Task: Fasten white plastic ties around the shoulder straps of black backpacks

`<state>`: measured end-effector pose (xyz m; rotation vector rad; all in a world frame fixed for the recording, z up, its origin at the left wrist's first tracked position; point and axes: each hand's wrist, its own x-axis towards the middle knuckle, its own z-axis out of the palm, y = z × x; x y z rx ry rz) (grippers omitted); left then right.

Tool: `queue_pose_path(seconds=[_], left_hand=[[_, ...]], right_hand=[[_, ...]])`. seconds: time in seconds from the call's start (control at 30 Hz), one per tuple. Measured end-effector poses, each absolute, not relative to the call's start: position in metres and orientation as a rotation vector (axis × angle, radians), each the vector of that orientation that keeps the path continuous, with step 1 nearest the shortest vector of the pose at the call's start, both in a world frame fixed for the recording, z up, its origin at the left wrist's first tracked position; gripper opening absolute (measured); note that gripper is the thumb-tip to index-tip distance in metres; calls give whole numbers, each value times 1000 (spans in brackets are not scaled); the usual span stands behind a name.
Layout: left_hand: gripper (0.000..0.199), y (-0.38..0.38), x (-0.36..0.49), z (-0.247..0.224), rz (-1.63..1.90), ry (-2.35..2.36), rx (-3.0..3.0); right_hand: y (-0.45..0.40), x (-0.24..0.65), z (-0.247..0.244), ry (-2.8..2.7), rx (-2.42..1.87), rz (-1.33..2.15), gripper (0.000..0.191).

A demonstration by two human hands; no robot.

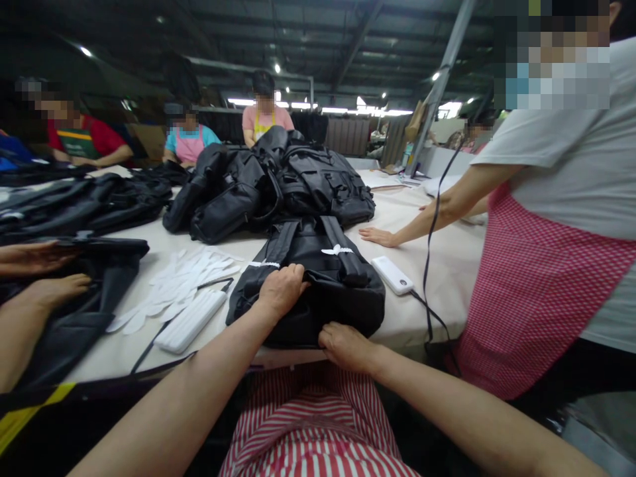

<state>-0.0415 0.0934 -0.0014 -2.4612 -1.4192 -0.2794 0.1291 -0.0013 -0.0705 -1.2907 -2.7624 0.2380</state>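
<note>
Far L: co-worker's hands rest on a black bag at the table edge. Next R: pile of white strips on the table, w/ a white pwr bank lying just beside it, dark cord attached.

Center: black backpack lies flat at near table edge, straps up, white ties on straps. Pile of black bags sits just behind it, blocking part of the far view.

L hand: arm fwd from lower L, fingers curled, clamped on backpack top. R hand: arm in from lower R, fingers curled, clamped on backpack near edge.

R of backpack: 2nd white pwr bank, black cord running from it. Far R: standing co-worker in red-check apron, that co-worker's hand flat on table.
</note>
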Motion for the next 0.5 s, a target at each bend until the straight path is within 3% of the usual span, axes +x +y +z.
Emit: queue_pose_path(seconds=[0.2,0.5], left_hand=[[26,87,-44,-11,-310,-1410,-2472],[33,83,-71,-51,-512,-1070,-2478]], right_hand=[[-4,110,-77,-2526,-1482,39,32],[-7,98,-98,-2695,-1161,52,8]])
